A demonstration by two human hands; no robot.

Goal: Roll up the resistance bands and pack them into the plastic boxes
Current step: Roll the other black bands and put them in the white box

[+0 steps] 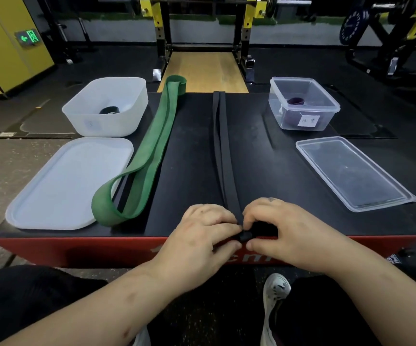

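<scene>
left box (pixel 117 126) behind left lid (pixel 69 181) | left band (pixel 152 136), right band (pixel 224 151) | right box (pixel 288 117) behind right lid (pixel 352 171)

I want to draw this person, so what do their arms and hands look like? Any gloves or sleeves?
No gloves or sleeves: both forearms are bare. The left hand has no rings or watch showing. The right hand has a small dark mark on its back.

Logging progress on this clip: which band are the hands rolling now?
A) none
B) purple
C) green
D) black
D: the left hand and right hand pinch a small roll at the near end of the black band; the green band lies loose and the purple band sits in the clear box.
</scene>
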